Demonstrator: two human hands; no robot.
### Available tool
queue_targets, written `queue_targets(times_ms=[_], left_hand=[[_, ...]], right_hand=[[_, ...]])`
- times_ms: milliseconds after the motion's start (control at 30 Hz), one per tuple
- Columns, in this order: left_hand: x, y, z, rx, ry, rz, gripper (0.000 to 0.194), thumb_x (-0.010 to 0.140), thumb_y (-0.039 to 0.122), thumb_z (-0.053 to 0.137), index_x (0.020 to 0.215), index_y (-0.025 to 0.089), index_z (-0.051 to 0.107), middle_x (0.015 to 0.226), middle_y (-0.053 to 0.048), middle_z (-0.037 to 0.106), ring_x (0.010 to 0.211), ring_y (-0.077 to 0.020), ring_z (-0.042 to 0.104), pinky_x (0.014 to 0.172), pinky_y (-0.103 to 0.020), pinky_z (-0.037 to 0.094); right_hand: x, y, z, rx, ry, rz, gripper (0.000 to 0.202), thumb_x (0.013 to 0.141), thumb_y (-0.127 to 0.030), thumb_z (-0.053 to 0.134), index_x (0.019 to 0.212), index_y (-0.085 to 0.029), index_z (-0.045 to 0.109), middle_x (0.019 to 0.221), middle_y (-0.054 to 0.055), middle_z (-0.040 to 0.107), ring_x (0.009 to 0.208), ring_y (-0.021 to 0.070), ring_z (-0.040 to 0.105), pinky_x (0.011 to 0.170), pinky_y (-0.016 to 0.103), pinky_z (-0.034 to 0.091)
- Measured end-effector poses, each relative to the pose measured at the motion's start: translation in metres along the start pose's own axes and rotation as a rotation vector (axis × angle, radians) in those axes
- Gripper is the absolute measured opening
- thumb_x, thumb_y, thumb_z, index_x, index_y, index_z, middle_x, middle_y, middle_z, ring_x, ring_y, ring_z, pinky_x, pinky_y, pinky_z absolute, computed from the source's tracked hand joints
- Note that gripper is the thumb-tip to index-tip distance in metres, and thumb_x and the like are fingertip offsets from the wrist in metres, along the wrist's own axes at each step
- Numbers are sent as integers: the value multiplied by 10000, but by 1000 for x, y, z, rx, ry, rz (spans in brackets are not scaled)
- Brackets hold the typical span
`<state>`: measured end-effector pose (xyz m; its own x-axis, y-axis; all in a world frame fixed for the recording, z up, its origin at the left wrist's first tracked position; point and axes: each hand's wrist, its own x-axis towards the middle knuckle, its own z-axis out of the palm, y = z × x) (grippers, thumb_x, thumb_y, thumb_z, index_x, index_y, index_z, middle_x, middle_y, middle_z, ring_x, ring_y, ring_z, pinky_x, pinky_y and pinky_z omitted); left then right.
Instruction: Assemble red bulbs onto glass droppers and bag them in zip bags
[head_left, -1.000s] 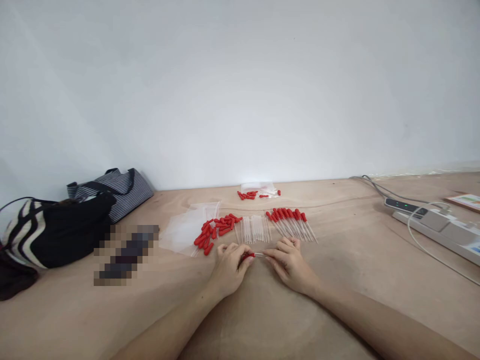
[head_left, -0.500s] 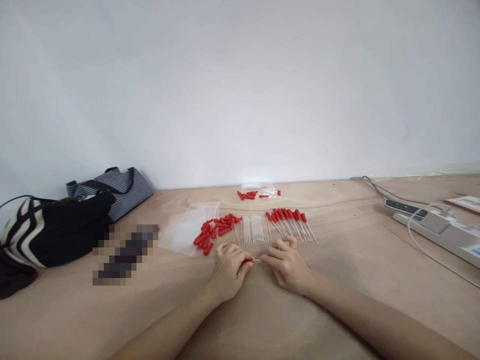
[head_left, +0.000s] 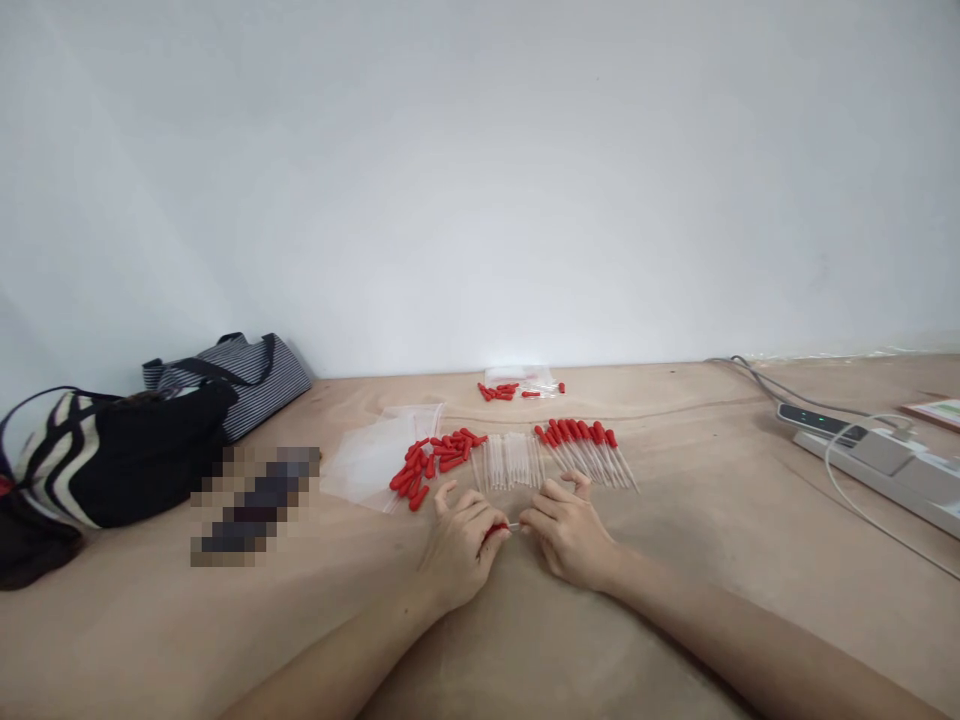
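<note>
My left hand pinches a red rubber bulb between thumb and fingers. Facing it, my right hand grips a thin clear tube, whose end points at the bulb; whether it sits inside the bulb is hidden by my fingertips. Behind my hands lies a row of clear tubes. To its left is a heap of loose red bulbs, partly on clear plastic bags. Several droppers with red bulbs lie slanted side by side to the right of the row.
Farther back, more red bulbs lie by a small plastic bag. A striped bag and a black bag stand at the left. A power strip with cables lies at the right, near a flat framed item.
My hands have drawn slightly closer, and less of the tube shows between them. The whole view has shifted a little.
</note>
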<state>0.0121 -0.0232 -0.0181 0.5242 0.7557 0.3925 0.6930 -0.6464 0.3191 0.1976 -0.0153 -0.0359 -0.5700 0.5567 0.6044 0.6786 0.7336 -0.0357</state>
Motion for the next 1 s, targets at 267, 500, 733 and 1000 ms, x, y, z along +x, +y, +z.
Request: queue_targets(times_ms=[267,500,733,1000], left_hand=[[-1,-2,2,33,15,24,152,820,230,461,716,210,570,703,7,633,778,-180,537,951,-492,140],[1,-2,2,24,-6,13,129,824,261,484,753,219,583,712,18,650,780,-173,542,963,-505,90],[1,-8,-12,38,37,1,71,800,292,550,793,239,598,745,39,647,802,-160,537,953,-488,78],[1,-13,-12,24,-55,-3,98,817,317,529,790,273,612,773,52,658,827,-164,533,947,-494,68]], right_hand=[[5,-3,3,43,-30,22,156,785,-141,448,656,-172,530,615,-5,562,702,141,423,791,389,178],[4,-2,2,71,-90,62,182,813,-165,435,664,-176,538,633,-9,571,727,140,429,814,395,160],[4,5,-5,140,-57,101,166,854,-202,423,788,-208,575,670,-20,601,735,134,441,807,373,161],[-2,10,-13,114,-54,55,153,829,-282,492,736,-214,593,680,-17,606,755,132,459,806,360,160]])
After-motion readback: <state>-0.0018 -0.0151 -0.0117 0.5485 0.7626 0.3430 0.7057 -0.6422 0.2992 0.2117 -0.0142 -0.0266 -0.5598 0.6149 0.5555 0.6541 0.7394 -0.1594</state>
